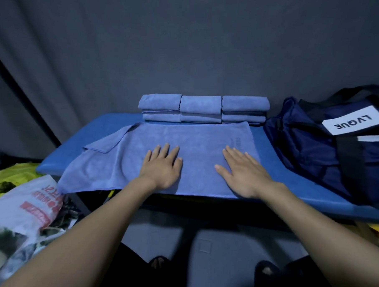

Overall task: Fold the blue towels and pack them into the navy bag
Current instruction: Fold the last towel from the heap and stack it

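On the blue padded table (pixel 277 151) a blue towel (pixel 201 144) lies spread flat, its long axis running left to right along the near edge, its left end draping off the corner and a far-left flap folded back. Both hands press on it, the left hand (pixel 162 166) and right hand (pixel 242 172) each palm down with fingers spread, gripping nothing. Behind the towel sit three stacks of folded towels (pixel 202 109) in a row. At the table's right end rests the navy bag (pixel 327 145). Grey curtains (pixel 188 45) enclose the space, and plastic bags (pixel 29 201) lie low on the left.
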